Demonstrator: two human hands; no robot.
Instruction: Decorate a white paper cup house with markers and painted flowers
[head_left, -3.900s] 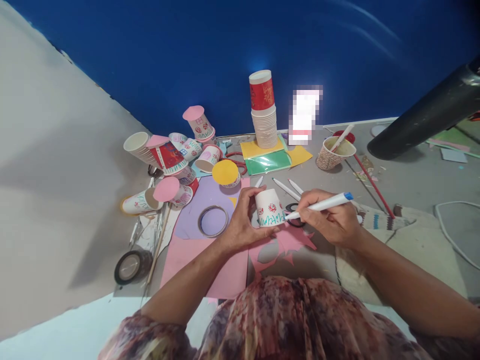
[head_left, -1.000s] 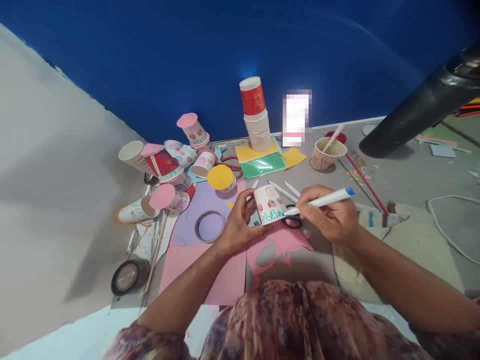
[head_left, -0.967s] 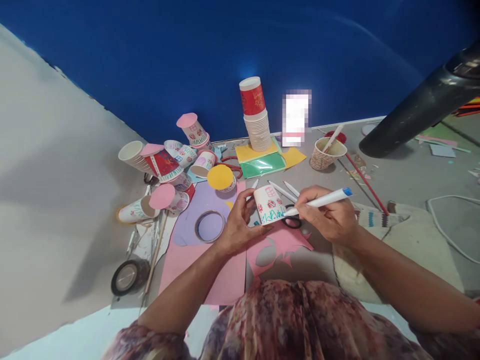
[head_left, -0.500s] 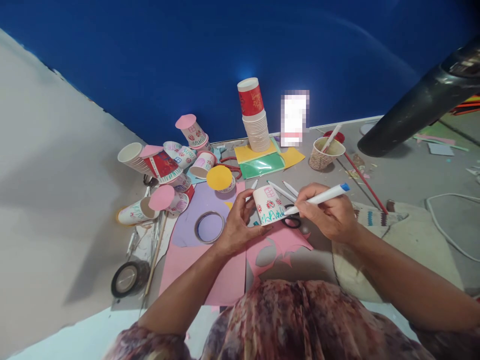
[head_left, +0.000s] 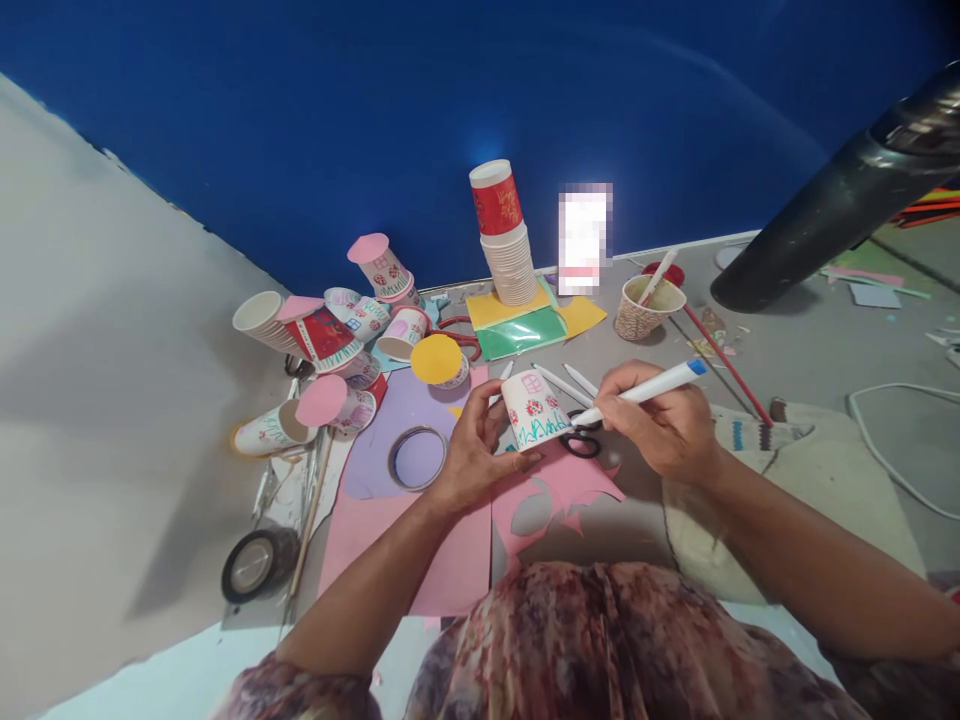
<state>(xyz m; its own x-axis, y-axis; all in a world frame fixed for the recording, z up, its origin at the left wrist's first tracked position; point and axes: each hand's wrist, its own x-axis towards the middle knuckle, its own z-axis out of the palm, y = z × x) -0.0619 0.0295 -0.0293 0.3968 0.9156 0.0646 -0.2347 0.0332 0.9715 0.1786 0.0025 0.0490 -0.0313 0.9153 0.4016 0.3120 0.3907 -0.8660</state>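
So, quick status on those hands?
Left hand grips paper cup, bottom up. Right hand holds marker, tip at cup's side. Scissors lie beneath.

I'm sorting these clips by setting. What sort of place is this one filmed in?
Probably a craft corner set up on a floor against a blue wall. Decorated paper cups lie in a heap, coloured paper sheets and tape rolls lie about, and the left hand holds a cup while the right hand holds a marker.

A grey floor (head_left: 810, 370) carries pink paper (head_left: 450, 560), purple paper (head_left: 409, 405), tape rolls (head_left: 251, 565) and paper cups (head_left: 514, 265).
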